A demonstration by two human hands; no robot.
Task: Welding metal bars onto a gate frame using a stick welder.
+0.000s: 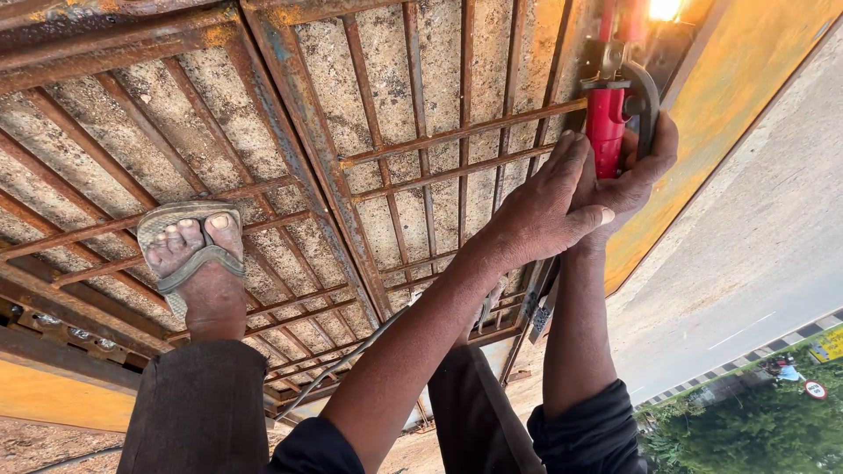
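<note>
I see an outdoor roadside metalworking spot: the rusty welded steel bar grille [351,175] lies on sandy ground, with a paved grey road [755,254] just beside it.

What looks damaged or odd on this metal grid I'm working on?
The metal grid is rusty all over, with flaking orange patches along its thick frame bars. A sandalled foot stands directly on the thin bars. Both hands, left hand and right hand, grip a red tool at the grid's edge.
</note>
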